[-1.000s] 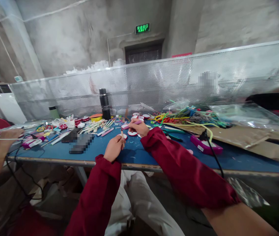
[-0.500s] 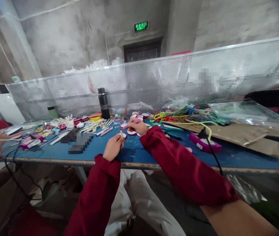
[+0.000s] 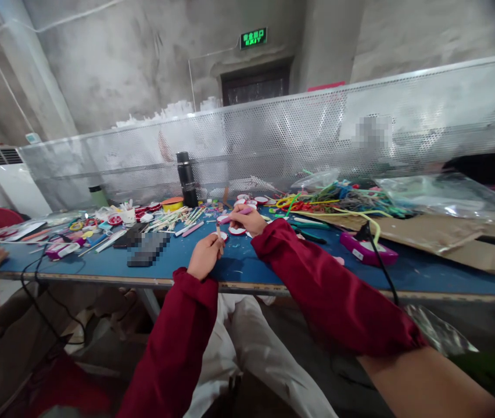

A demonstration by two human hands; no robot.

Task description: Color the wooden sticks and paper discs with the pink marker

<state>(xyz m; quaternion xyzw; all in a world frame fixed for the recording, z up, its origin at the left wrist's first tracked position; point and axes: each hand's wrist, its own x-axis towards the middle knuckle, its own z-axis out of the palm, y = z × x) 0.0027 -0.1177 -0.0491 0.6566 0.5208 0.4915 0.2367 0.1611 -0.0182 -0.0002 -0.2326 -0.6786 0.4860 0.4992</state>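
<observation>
Pinching a small pale piece (image 3: 218,231) over the worktop (image 3: 241,270), the left hand (image 3: 205,254) needs a steady grip; the right hand (image 3: 247,221), pinching a pink tool (image 3: 226,220) close by, needs light control.

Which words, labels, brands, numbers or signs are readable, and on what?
"安全出口": top line, rectangular black sign with glowing green letters, on the grey concrete wall.
"EXIT": same sign, below.
Too small: pale marks on the tall black cylindrical bottle.
Too small: white label on the right-hand purple boxy device.
Pixelated, unreadable: patch on the perforated grey metal screen.
</observation>
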